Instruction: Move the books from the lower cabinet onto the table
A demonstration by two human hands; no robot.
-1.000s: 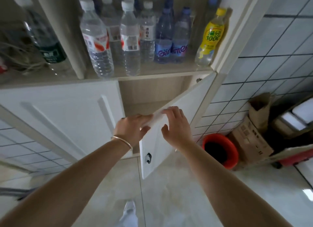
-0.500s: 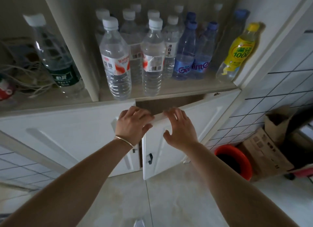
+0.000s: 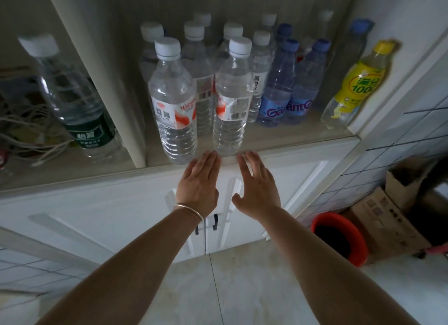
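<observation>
Both my grips, left hand (image 3: 197,183) and right hand (image 3: 257,187), lie flat, open and empty on the shut lower cabinet doors (image 3: 286,179); no books show, presumably behind these doors, below my fingertips.

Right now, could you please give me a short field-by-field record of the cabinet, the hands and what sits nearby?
lower cabinet doors: both shut, right door, left door
left hand: flat, open, fingertips at the doors' top edge, holding nothing
right hand: flat, open on the right door, holding nothing
books: none visible
shelf above: water bottles, yellow drink bottle
floor at right: red bucket, cardboard box
</observation>
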